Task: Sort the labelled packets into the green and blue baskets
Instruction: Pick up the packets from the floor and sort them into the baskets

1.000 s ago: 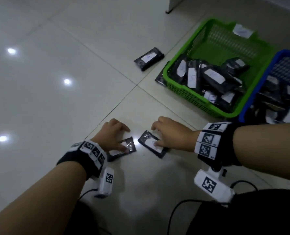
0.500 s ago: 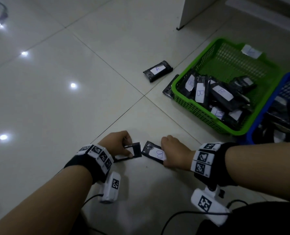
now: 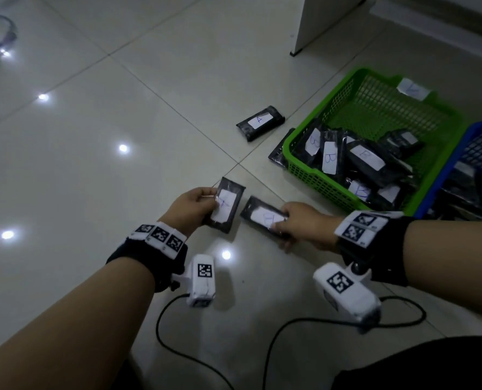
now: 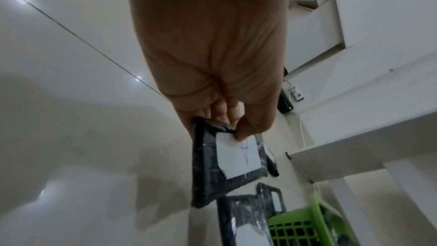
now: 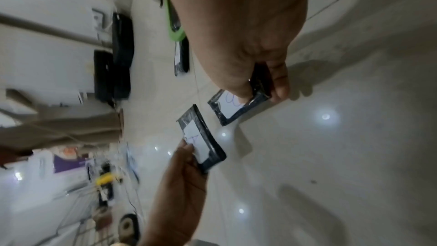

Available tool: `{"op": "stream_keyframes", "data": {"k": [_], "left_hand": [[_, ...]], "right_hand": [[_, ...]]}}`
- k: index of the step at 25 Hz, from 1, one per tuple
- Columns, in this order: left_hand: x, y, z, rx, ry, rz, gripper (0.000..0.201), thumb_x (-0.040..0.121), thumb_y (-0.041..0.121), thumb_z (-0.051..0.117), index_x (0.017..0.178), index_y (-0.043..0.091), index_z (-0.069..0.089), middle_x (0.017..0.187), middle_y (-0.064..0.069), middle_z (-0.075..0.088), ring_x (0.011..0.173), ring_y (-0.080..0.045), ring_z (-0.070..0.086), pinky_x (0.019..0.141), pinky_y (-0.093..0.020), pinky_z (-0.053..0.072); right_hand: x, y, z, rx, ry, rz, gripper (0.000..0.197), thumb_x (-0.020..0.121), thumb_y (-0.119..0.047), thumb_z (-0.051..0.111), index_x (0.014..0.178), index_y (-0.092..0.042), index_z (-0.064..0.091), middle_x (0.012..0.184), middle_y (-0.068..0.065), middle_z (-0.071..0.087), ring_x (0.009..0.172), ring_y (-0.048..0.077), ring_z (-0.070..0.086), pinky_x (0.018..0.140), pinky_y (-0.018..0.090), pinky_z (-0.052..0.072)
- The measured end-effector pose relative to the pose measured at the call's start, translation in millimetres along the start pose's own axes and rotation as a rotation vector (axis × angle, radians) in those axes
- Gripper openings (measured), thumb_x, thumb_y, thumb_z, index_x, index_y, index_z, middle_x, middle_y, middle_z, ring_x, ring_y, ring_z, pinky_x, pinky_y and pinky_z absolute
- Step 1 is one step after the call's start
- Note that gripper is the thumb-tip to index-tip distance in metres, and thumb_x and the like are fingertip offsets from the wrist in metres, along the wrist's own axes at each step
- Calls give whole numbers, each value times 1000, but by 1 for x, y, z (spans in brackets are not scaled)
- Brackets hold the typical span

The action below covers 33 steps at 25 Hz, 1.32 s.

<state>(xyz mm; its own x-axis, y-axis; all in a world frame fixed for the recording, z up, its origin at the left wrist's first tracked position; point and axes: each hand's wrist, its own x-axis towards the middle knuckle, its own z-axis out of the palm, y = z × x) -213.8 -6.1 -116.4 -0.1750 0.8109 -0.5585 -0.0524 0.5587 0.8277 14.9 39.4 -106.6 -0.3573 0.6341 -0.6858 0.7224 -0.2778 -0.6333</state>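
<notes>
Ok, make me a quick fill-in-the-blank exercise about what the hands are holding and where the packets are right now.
1. The left hand pinches a black packet whose white label bears the letter ____.
2. The right hand holds a second packet marked ____.
3. The labels readable inside the green basket show the letter ____.
4. A loose A packet lies on the ____ beside the green basket.

Missing words: A; B; B; floor

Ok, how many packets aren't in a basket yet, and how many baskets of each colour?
Held packets: 2, held packet A and held packet B.
Floor packets: 2, floor packet A and half-hidden packet.
Green basket: 1.
Blue basket: 1.
Total: 6.
</notes>
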Motion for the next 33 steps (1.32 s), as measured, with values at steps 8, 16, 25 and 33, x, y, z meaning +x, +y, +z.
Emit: {"op": "stream_keyframes", "data": {"k": [8,16,25,33], "left_hand": [[15,69,63,-327,-127,105,29,94,6,48,120,15,55,93,-8,69,76,-29,68,74,-43,59],[35,109,149,-313,-223,199,48,88,-7,52,133,9,44,104,-12,65,80,-23,70,69,-35,58],[39,133,234,-175,-288,260,49,88,-12,51,130,13,48,88,-8,66,69,-14,69,69,-29,58],[48,116,325,291,-298,465,31,79,9,73,99,19,52,89,-6,67,77,-22,64,69,-31,53]], "right_hand": [[-19,-16,-61,659,300,-247,16,92,3,47,87,-8,58,81,15,66,63,23,69,62,30,59],[-30,16,-136,782,659,-249,17,90,0,48,104,-4,57,88,14,66,60,26,64,54,32,57],[-15,63,-199,581,654,-3,44,93,-3,53,136,1,44,91,16,63,62,19,58,71,40,56],[-77,140,-212,31,1066,47,21,84,-5,53,88,-19,68,102,5,62,97,24,54,84,30,45]]}}
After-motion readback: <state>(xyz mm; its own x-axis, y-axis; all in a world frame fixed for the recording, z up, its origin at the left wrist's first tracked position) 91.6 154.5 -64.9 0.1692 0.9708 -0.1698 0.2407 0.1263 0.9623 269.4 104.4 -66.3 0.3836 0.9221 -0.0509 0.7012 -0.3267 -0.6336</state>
